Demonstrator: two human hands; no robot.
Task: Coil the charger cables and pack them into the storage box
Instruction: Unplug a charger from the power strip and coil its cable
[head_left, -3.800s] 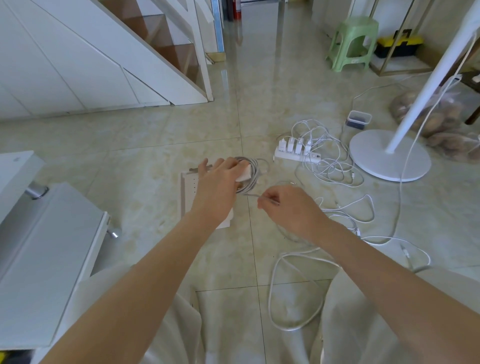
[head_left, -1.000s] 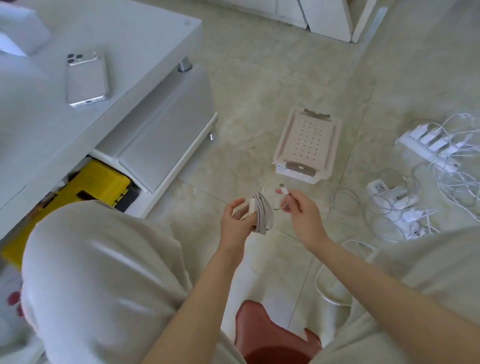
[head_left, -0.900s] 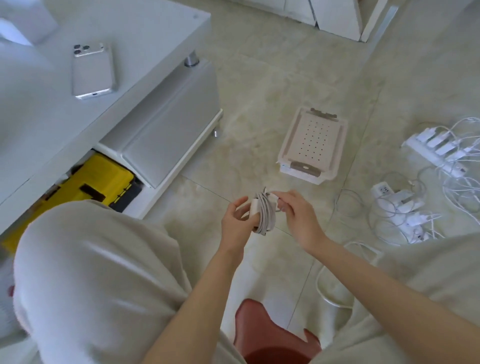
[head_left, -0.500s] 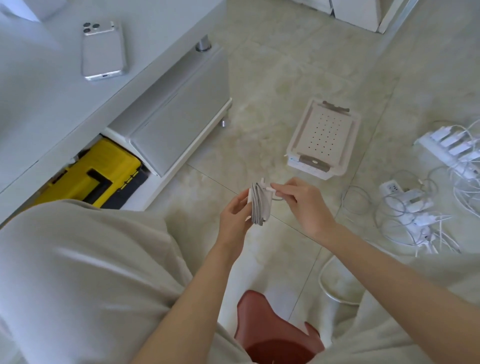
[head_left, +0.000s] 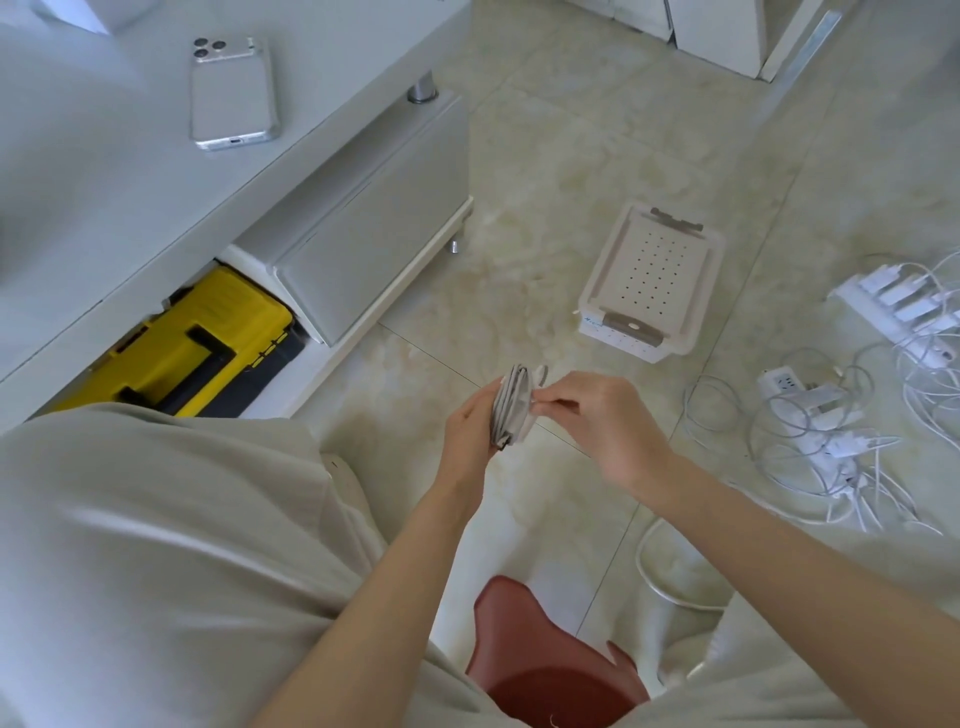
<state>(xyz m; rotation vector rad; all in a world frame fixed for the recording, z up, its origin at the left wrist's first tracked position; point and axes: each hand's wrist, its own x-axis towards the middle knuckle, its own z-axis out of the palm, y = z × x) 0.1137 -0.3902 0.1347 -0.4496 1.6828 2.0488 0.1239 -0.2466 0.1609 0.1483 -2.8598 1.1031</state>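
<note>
Tiles (head_left: 571, 130) carry storage box (head_left: 654, 275); left hand (head_left: 467, 431) grips coiled cable (head_left: 511, 410), right hand (head_left: 602, 421) pinches its end.

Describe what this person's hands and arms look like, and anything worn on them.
The left hand and right hand are bare: no gloves, rings or bands show. The left forearm and right forearm are bare too, with no sleeve, watch or bracelet as far as the frame shows. Loose pale grey-beige trousers cover the knees.
</note>
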